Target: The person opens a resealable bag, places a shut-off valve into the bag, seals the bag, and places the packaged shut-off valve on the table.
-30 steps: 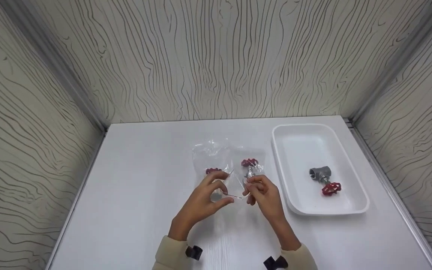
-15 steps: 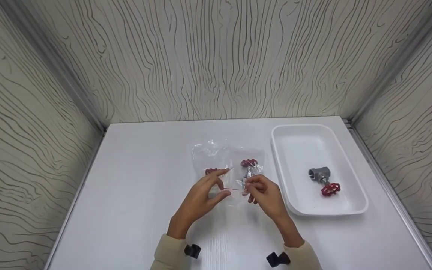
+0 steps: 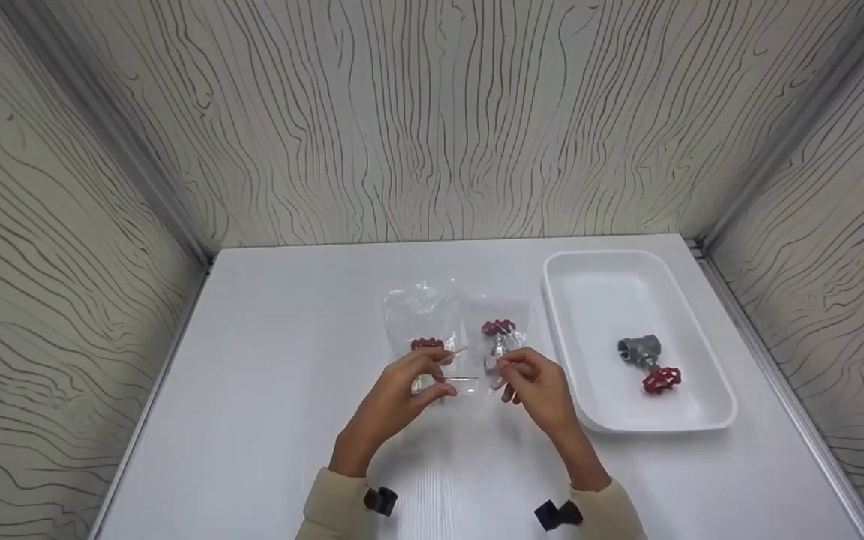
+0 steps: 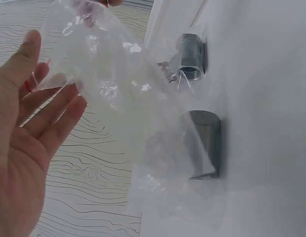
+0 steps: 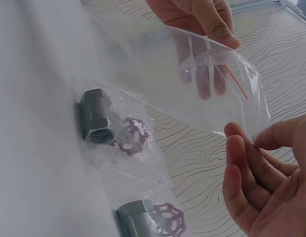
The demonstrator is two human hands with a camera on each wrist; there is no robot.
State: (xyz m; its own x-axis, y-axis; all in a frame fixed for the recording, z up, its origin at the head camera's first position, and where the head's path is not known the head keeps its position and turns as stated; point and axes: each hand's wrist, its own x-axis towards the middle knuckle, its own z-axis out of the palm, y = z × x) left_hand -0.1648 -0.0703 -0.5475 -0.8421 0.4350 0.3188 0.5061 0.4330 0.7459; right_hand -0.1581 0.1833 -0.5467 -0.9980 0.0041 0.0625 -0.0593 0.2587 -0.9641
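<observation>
- Three red-wheeled grey metal valves (image 3: pixel 640 349): two bagged, one in a white rectangular tray (image 3: pixel 604 300)
- One clear plastic bag (image 5: pixel 153 64): right hand (image 3: pixel 541 384) pinching, left hand (image 3: pixel 398 397) touching it, fingers loosely extended

two cream-sleeved arms (image 3: pixel 334 502) extended from the near side; the bare left hand (image 3: pixel 396 394) curved with thumb and fingers apart, while the bare right hand (image 3: pixel 542 386) pinched thumb against index finger.

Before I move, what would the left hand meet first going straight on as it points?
The left hand would likely meet the clear plastic bag with a red line, pinched by the right hand; depth and present contact are unclear.
</observation>
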